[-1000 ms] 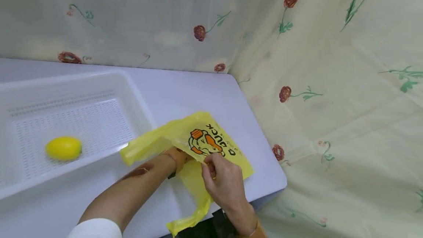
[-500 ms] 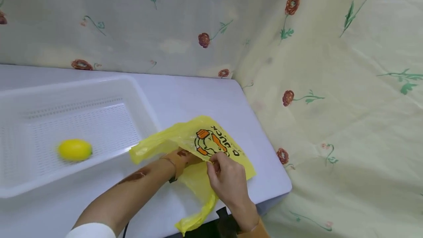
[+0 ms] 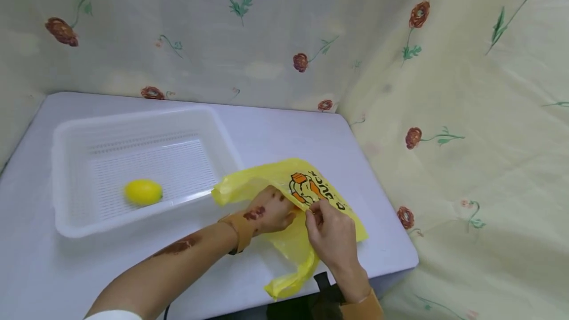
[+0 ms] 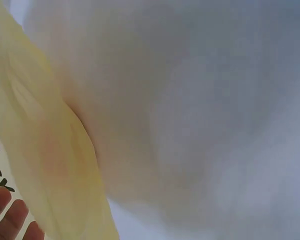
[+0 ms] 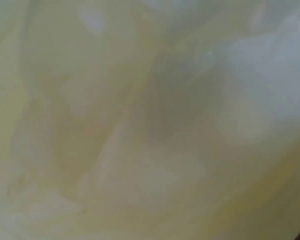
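Observation:
A yellow plastic bag (image 3: 342, 219) with a duck print lies on its side on the white table, its mouth toward the left. My right hand (image 3: 333, 231) pinches the edge of the bag's mouth between thumb and fingers. My left hand (image 3: 273, 211) is at that mouth, its back and thumb showing while the fingertips are hidden behind the bag's edge. A small orange patch shows by those fingers; whether it is a held thing cannot be told. In the left wrist view, a few fingertips (image 4: 12, 220) show beside the bag's film (image 4: 65, 150). Blurred yellow film (image 5: 140, 150) fills the right wrist view.
Left of the bag stands a white plastic basket (image 3: 224, 147) with a perforated bottom. Inside it lies a yellow lemon (image 3: 143, 192). The table (image 3: 289, 135) is bordered by flower-printed cloth (image 3: 266, 23) at the back and right. A dark object (image 3: 322, 280) sits at the front edge.
My left hand has drawn back, so more of it shows outside the bag. The right hand keeps its pinch on the edge. The head view has turned left, bringing more of the basket in.

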`<action>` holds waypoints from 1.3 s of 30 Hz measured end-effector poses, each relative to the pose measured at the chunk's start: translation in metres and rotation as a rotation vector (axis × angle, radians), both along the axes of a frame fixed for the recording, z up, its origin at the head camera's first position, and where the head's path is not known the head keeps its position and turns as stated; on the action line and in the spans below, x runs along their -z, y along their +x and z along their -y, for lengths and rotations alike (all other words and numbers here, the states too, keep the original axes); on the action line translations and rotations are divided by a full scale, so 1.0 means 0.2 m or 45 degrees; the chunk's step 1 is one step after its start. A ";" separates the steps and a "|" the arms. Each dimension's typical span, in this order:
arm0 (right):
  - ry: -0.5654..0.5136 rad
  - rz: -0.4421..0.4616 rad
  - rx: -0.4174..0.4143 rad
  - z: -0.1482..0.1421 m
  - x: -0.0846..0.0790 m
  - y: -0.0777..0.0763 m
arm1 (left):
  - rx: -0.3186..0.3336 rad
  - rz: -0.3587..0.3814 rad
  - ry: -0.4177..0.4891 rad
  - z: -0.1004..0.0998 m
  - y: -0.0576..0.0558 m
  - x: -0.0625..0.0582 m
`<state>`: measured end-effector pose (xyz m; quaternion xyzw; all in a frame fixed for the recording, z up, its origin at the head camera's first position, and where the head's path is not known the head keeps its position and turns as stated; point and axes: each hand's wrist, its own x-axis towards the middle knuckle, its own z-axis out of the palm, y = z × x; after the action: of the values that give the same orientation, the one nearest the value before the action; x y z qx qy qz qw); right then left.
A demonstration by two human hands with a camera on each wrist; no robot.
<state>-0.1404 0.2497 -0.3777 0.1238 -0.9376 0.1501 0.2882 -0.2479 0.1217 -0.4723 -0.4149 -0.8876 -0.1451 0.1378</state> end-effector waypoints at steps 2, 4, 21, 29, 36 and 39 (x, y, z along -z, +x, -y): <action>-0.002 0.005 0.004 0.00 0.00 0.00 | -0.007 0.028 -0.026 0.04 0.05 -0.10; -0.010 0.010 0.013 0.00 0.00 -0.01 | -0.022 0.081 -0.058 0.09 0.10 -0.17; -0.003 -0.002 0.011 0.01 -0.02 -0.03 | -0.005 0.025 -0.100 0.29 0.16 -0.20; 0.012 0.026 0.024 0.04 -0.02 -0.04 | 0.004 -0.027 -0.031 0.38 0.20 -0.19; 0.038 0.010 0.011 0.07 0.00 -0.05 | -0.006 -0.034 -0.029 0.44 0.22 -0.19; 0.048 -0.002 0.002 0.08 -0.01 -0.06 | -0.007 -0.024 -0.034 0.46 0.23 -0.20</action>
<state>-0.1521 0.2341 -0.3767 0.1286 -0.9401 0.1320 0.2867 -0.2017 0.0298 -0.4328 -0.4156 -0.8893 -0.1288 0.1408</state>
